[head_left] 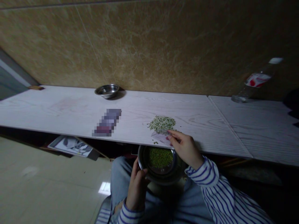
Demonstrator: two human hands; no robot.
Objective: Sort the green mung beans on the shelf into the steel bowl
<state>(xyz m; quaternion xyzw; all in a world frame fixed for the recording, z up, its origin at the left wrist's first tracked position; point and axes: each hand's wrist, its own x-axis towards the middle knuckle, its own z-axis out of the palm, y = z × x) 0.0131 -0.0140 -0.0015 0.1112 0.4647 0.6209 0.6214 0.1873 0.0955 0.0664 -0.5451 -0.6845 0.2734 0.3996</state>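
My left hand [137, 186] grips the left rim of a metal bowl [149, 175], thumb over the edge. The bowl is at the table's front edge above my lap, with small green beans [160, 157], which look like mung beans, inside. Over the table, my right hand [184, 146] is closed in a pinch on a thin, see-through plastic piece [160, 137]; its exact kind is unclear. Just beyond that piece lies a spread pile of green beans mixed with white grains [162, 123]. A few loose beans sit near the front edge.
A small empty metal bowl [107, 91] stands near the wall. A blurred-out flat object [107, 122] lies left of the pile. At the right, a clear bottle [257, 80] stands by the wall. Below the table's left part is a picture-covered box [73, 145].
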